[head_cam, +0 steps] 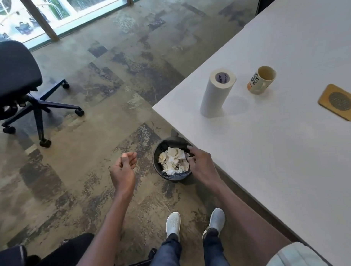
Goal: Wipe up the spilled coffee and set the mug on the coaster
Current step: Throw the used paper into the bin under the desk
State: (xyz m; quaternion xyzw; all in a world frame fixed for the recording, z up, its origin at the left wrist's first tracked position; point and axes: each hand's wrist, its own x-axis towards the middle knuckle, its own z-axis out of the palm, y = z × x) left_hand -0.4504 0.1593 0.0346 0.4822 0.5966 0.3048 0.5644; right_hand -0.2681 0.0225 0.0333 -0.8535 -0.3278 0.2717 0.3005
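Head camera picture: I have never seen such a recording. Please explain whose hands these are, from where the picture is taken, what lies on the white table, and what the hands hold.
There is no machine here. A person wears one wide-angle camera on the head, looking down at their own arms and shoes. The left hand hangs loosely curled over the carpet and holds nothing. The right hand reaches over the small black waste bin full of crumpled paper; whether its fingers hold paper I cannot tell. On the white table stand an upright white paper towel roll and a cream printed mug. The square tan coaster lies apart, bare.
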